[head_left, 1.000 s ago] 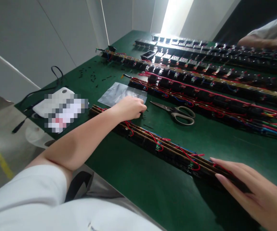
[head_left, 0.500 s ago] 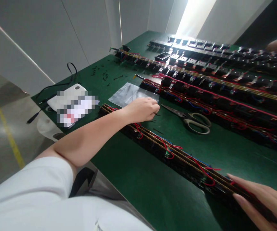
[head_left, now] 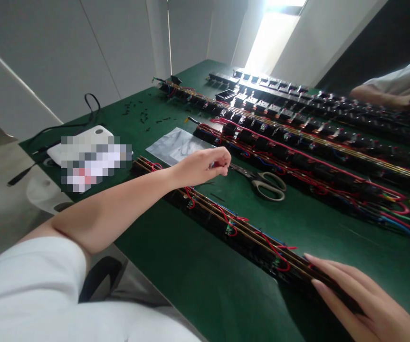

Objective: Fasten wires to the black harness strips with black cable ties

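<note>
Your strip [head_left: 251,243] lies slantwise across the near part of the bench [head_left: 197,266], its red leads [head_left: 287,247] uppermost, so the wiring faces you. Your right hand [head_left: 372,299] straddles its right-hand part, fingers clamped on the strip with the thumb along the near side; the hold probably steadies the length against sliding or rolling. Your left hand [head_left: 210,166] hangs just past the strip's far edge, its wrist crossing above; the fingers are curled, tips drawn in near the thumb, and whether they pinch anything cannot be told. Near that hand lie the bag [head_left: 171,145] and the scissors [head_left: 252,176], whose handles point rightward, a lie that would suit your right hand. The other strips [head_left: 290,164] rest roughly parallel beyond, presumably to leave you room.
</note>
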### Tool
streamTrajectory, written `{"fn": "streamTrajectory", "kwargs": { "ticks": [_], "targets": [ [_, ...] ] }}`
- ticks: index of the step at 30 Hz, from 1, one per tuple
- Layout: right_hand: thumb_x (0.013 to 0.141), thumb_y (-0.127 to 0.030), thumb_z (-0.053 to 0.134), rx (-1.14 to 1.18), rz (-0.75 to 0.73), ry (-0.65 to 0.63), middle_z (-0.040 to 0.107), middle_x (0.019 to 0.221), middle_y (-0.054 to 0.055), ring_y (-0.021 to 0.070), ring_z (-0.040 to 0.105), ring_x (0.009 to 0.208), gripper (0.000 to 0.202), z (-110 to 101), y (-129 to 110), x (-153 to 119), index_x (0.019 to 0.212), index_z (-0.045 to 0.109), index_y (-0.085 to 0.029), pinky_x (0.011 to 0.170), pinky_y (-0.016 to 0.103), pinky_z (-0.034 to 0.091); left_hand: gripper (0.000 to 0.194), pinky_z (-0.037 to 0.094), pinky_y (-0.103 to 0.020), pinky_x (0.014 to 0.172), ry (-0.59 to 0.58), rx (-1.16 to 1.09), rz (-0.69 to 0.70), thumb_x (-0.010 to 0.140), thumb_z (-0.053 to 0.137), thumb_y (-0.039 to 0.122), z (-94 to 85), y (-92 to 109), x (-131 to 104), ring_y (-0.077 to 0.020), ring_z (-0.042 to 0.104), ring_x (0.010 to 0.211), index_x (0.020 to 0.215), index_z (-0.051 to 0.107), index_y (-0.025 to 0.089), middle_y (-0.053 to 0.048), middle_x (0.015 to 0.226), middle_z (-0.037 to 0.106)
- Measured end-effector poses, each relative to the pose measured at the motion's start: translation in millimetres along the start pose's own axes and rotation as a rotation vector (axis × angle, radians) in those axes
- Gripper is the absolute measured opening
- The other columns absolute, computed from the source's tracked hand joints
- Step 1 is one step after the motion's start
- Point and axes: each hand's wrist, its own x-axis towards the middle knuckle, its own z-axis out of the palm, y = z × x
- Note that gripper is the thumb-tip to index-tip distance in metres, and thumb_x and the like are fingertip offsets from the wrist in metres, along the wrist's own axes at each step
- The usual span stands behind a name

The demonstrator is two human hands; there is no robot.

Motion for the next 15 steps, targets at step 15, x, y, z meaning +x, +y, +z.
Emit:
{"fn": "streamTrajectory", "kwargs": {
  "ticks": [15],
  "targets": [
    [0.096, -0.042, 0.062, 0.076, 0.006, 0.185, 0.077, 0.101, 0.005, 0.0192, 0.073, 0.080, 0.024, -22.1, -88.2, 46.2, 0.110, 0.076, -0.028, 0.070, 0.030, 0.061, 0.046, 0.055, -0.027, 0.087, -0.043, -0.415, -0.004, 0.090, 0.067, 0.019, 17.4, 24.8, -13.4, -0.0147, 0.078, 0.090, 0.131, 0.049, 0.023, 0.003, 0.086, 0.076]
  ]
}}
